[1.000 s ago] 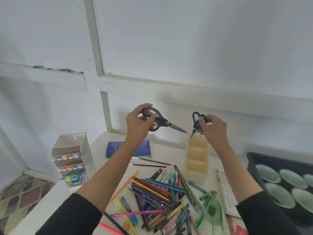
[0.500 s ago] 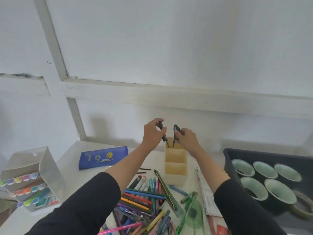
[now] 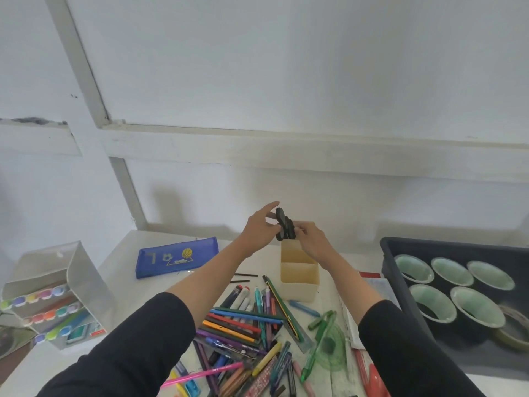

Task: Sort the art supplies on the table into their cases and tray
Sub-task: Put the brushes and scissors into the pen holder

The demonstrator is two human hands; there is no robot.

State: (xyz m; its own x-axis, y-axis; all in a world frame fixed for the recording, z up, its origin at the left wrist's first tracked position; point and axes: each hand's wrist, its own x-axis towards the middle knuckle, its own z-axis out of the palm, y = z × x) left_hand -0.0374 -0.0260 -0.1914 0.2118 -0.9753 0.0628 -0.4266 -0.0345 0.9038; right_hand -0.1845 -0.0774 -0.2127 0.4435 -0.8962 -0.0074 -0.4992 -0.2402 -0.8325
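Two pairs of black-handled scissors stand side by side, blades down, in the back compartment of a beige desk organiser. My left hand pinches the handle of the left pair, its index finger stretched upward. From the other side, my right hand grips the handle of the right pair. A heap of coloured pens and pencils lies on the white table in front of the organiser. A blue pencil case lies flat at the back left.
A clear stand of markers sits at the left edge. On the right, a black tray holds several green bowls, with a tape roll beside them. A green protractor and pen and some papers lie right of the heap.
Both hands came together and lowered the two pairs of scissors from mid-air, blades first, into the organiser's back compartment. The camera view shifted to the right.
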